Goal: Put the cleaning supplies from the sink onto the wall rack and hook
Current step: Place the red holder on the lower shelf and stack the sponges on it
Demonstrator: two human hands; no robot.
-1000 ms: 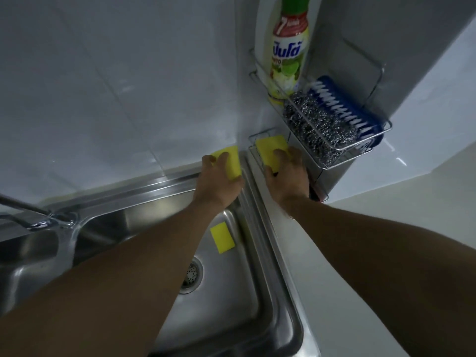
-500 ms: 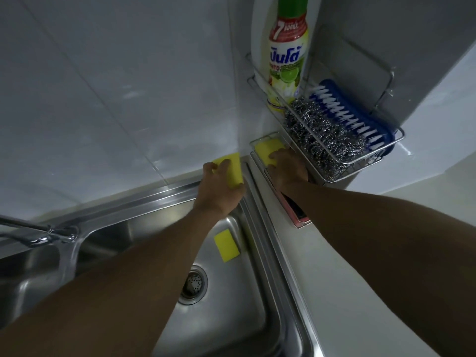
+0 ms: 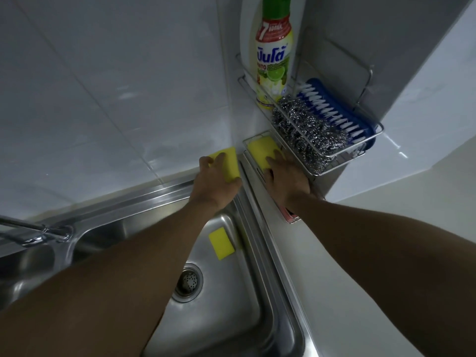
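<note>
My left hand (image 3: 211, 182) grips a yellow sponge (image 3: 228, 163) above the sink's back right corner, beside the lower wire tray (image 3: 247, 143). My right hand (image 3: 286, 176) rests on a second yellow sponge (image 3: 261, 149) that lies in that lower tray, fingers on its near end. A third yellow sponge (image 3: 221, 242) lies in the steel sink (image 3: 231, 318) near the right wall. The upper wall rack (image 3: 371, 140) holds a dish-soap bottle (image 3: 273, 60), a steel scourer (image 3: 301, 127) and a blue brush (image 3: 334, 109).
The drain strainer (image 3: 187, 282) sits in the sink floor. A faucet (image 3: 36, 231) reaches in from the left. White counter (image 3: 360, 292) runs along the right of the sink. A pink-edged item (image 3: 291, 217) lies under my right wrist. White tiled wall behind.
My right hand has pushed its sponge down into the lower tray and stays on it. My left hand with its sponge has barely shifted. The view has moved slightly.
</note>
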